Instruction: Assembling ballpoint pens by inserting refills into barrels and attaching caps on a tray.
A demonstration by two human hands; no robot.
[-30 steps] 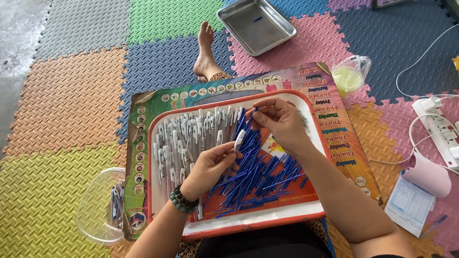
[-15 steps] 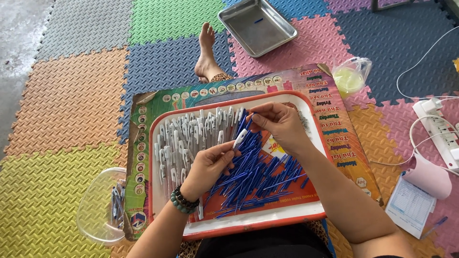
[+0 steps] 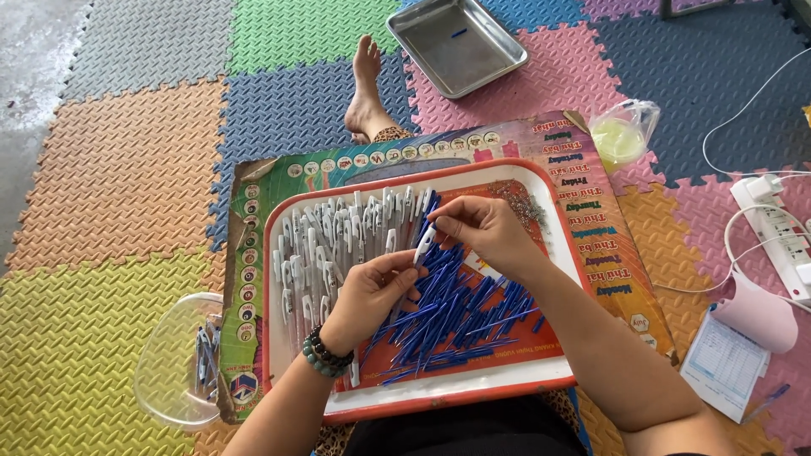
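Observation:
A red-rimmed white tray (image 3: 439,397) lies on my lap. It holds a pile of white pen barrels (image 3: 329,241) on its left and a heap of blue pen refills (image 3: 456,308) on its right. My left hand (image 3: 372,291), with a bead bracelet at the wrist, pinches the lower end of one white pen barrel (image 3: 425,242). My right hand (image 3: 488,230) grips the top of that same barrel, just above the blue heap. A small patch of tiny metal springs (image 3: 519,198) sits at the tray's far right corner.
A colourful printed board (image 3: 608,245) lies under the tray. A clear plastic bowl (image 3: 173,363) with a few pens sits left. A steel tray (image 3: 460,42), a bare foot (image 3: 365,89), a bag (image 3: 623,135), a power strip (image 3: 777,228) and papers (image 3: 726,359) lie about on foam mats.
Both hands stay over the tray's middle; the white barrel between them has shifted slightly and the fingers have closed in on it.

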